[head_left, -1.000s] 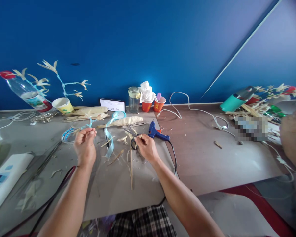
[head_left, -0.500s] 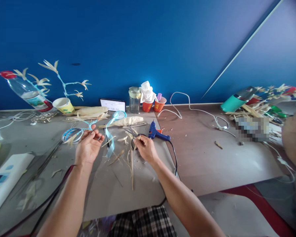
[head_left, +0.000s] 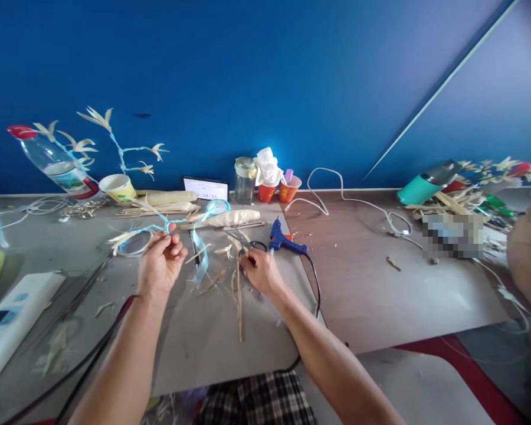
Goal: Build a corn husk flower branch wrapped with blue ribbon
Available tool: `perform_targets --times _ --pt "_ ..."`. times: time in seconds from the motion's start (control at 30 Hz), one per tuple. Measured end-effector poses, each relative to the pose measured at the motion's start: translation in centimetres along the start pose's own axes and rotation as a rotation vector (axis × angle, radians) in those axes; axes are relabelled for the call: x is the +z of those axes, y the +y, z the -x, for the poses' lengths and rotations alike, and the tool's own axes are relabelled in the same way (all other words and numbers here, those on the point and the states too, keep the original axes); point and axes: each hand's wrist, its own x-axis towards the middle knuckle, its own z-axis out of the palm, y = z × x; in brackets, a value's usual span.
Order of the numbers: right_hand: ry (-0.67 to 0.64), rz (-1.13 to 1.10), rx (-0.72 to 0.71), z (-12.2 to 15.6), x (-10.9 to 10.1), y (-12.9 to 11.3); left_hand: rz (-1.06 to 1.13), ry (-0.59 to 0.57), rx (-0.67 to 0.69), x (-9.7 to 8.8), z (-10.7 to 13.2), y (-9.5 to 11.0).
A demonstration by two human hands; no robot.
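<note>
My left hand (head_left: 161, 262) is closed, pinching a blue-taped branch (head_left: 166, 222) with pale husk petals at its left end. My right hand (head_left: 261, 268) rests low over the table, its fingers closed on a handle of the scissors (head_left: 257, 245); the fingertips are partly hidden. The blades point away to the upper left, beside a pale husk flower (head_left: 225, 251). Between my hands a loose end of light-blue tape (head_left: 200, 254) trails from its roll (head_left: 218, 206). Thin dry husk strips (head_left: 239, 307) lie just below my right hand.
A blue glue gun (head_left: 285, 239) with a black cord lies right of the scissors. Behind are a glass jar (head_left: 245, 182), red paper cups (head_left: 289, 190), a corn husk bundle (head_left: 236, 218) and a yellow cup (head_left: 118, 189). A power strip (head_left: 24, 321) lies left; another person's arm (head_left: 528, 254) shows right.
My right hand has lowered slightly and closed on the scissors' handle. My left hand still holds the branch, whose petals now show further left. The whole view has shifted slightly.
</note>
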Motion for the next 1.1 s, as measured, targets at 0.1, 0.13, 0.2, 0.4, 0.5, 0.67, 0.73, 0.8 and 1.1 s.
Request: perform_targets --times 0.1,0.13,0.2,0.4,0.5,0.67,0.73,0.8,1.1 --pt "-0.031 0.047 0.006 0.13 0.22 0.26 0.005 -0.002 0.006 0.23 0.18 0.15" --pt "-0.032 0.058 0.009 0.17 0.27 0.32 0.001 -0.002 0.013 0.34 0.25 0.16" --pt "-0.032 0.069 0.003 0.20 0.31 0.38 -0.026 0.015 0.043 0.60 0.40 0.15" --pt "-0.036 0.097 0.008 0.13 0.28 0.20 -0.061 0.012 0.112 0.88 0.66 -0.06" --pt "-0.041 0.093 0.000 0.12 0.31 0.15 0.006 -0.033 0.083 0.59 0.56 -0.12" --pt "0.012 0.094 -0.046 0.12 0.37 0.31 0.017 -0.043 0.021 0.44 0.51 -0.29" --pt "0.060 0.089 -0.070 0.11 0.32 0.34 0.015 -0.042 0.019 0.53 0.59 -0.40" --pt "0.074 0.077 -0.085 0.10 0.23 0.32 0.011 -0.052 0.016 0.61 0.66 -0.51" --pt "0.095 0.035 -0.094 0.08 0.28 0.38 0.036 -0.111 0.011 0.66 0.79 -0.67"
